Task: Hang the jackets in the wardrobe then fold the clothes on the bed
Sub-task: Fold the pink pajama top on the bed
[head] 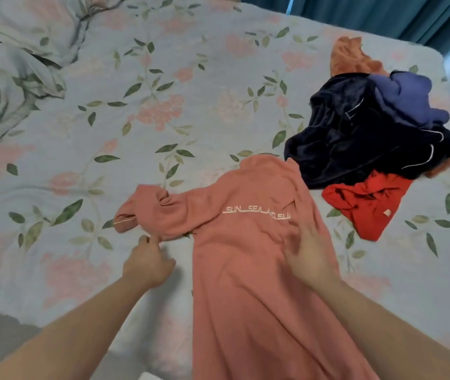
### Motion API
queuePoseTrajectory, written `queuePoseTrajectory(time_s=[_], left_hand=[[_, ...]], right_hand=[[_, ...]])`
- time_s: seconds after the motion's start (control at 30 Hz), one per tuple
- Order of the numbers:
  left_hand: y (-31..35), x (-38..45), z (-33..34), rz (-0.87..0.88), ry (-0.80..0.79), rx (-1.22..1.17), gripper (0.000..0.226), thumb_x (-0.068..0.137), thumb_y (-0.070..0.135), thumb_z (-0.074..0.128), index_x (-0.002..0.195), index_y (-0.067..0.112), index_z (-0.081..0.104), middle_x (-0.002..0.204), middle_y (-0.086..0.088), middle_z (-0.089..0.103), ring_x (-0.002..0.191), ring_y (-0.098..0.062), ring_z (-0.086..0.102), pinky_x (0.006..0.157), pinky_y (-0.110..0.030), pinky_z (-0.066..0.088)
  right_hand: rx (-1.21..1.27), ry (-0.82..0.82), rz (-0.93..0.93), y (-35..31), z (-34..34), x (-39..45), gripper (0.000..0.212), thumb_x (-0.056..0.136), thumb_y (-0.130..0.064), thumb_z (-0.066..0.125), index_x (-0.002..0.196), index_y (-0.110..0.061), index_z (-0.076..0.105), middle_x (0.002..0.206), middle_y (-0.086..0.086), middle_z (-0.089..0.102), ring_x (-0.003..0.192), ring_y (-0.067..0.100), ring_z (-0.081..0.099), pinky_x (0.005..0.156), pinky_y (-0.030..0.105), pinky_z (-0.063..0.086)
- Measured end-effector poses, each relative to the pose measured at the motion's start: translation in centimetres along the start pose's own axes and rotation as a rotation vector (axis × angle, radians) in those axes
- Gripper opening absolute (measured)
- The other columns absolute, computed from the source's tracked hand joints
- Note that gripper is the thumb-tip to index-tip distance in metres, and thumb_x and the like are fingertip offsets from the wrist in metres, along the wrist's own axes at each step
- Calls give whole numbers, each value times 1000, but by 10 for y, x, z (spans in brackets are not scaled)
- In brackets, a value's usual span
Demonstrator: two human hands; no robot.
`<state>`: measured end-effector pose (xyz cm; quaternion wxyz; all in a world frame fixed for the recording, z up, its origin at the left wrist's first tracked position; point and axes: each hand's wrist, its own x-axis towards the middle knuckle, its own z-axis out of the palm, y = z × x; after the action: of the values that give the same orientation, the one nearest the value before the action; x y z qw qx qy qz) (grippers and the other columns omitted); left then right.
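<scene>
We have the long salmon-pink cotton top with white lettering [248, 259] spread flat at 6 o'clock on the floral-print bed sheet [86, 138], hem toward us. Our left hand [147, 266] pinches the lower edge of its left sleeve, probably to fold it inward. Our right hand [310, 255], blurred, lies with fingers spread flat on the body, likely pinning the cloth so it won't slide. Hands are apart. Unfolded pile waits at 2 o'clock: dark navy velvety garment with white piping [361, 133], red crumpled garment [366, 207], blue-purple piece [413, 97], orange cloth [351, 57]. No jackets or wardrobe in view.
</scene>
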<state>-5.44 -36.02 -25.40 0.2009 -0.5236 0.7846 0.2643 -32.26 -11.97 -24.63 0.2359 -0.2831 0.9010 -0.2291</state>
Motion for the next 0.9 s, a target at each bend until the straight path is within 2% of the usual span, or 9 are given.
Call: queuePoseTrajectory(time_s=[0.17, 0.3, 0.43, 0.5, 0.57, 0.67, 0.73, 0.83, 0.9], left_hand=[[-32, -63, 113, -97, -393, -184, 56, 83, 59, 72, 120, 22, 54, 113, 2, 63, 101, -17, 61, 90, -32, 49], [-32, -99, 159, -141, -545, -335, 49, 80, 61, 74, 107, 24, 56, 103, 10, 67, 91, -7, 64, 72, -25, 50], [-29, -111, 177, -73, -579, -317, 41, 82, 45, 74, 117, 28, 59, 115, 7, 69, 101, -14, 67, 79, -24, 52], [-30, -113, 179, -48, -566, -225, 17, 89, 28, 62, 105, 26, 63, 105, 4, 71, 94, -16, 66, 78, -27, 52], [-35, -116, 180, -41, -551, -163, 13, 92, 19, 51, 99, 25, 61, 99, 4, 68, 93, -20, 64, 74, -28, 48], [-49, -123, 181, -47, -480, -109, 28, 100, 17, 44, 123, 17, 61, 118, -3, 67, 108, -26, 62, 86, -28, 44], [-58, -130, 179, -59, -453, -96, 30, 104, 20, 43, 129, 13, 59, 126, -6, 67, 110, -26, 62, 87, -28, 43], [-65, -141, 173, -84, -424, -101, 26, 107, 23, 43, 122, 10, 59, 115, -6, 69, 96, -22, 61, 84, -30, 45], [-69, -147, 165, -109, -392, -84, 20, 107, 24, 44, 112, 9, 58, 104, -7, 67, 91, -23, 61, 80, -32, 45]], right_hand=[[-85, -85, 277, 71, 66, -122, 65, 72, -21, 83, 132, -15, 58, 127, 8, 58, 118, 31, 54, 98, 42, 44], [-65, -162, 533, 106, 94, -183, 76, 70, -26, 87, 135, -10, 52, 127, 18, 53, 115, 41, 55, 92, 47, 48], [-71, -148, 611, 118, 108, -211, 50, 80, -28, 79, 118, -11, 52, 116, 19, 57, 105, 44, 60, 84, 48, 50], [-115, -220, 565, 116, 106, -217, 35, 88, -30, 69, 113, -14, 50, 109, 15, 65, 101, 40, 65, 76, 41, 49], [-226, -292, 372, 117, 102, -220, 31, 90, -37, 66, 110, -19, 53, 109, 7, 67, 101, 34, 64, 75, 39, 46], [-394, -443, 145, 131, 103, -230, 60, 57, -59, 85, 99, -27, 56, 92, -5, 64, 83, 24, 62, 64, 38, 50], [-406, -492, 125, 139, 104, -231, 66, 46, -50, 90, 93, -32, 47, 75, -8, 65, 67, 21, 63, 54, 34, 47], [-353, -435, 1, 136, 96, -234, 20, 81, -48, 55, 91, -31, 51, 76, -4, 68, 73, 26, 69, 57, 36, 37], [-251, -552, 4, 126, 99, -243, 27, 93, -50, 38, 103, -30, 52, 97, -2, 69, 92, 28, 66, 69, 40, 43]])
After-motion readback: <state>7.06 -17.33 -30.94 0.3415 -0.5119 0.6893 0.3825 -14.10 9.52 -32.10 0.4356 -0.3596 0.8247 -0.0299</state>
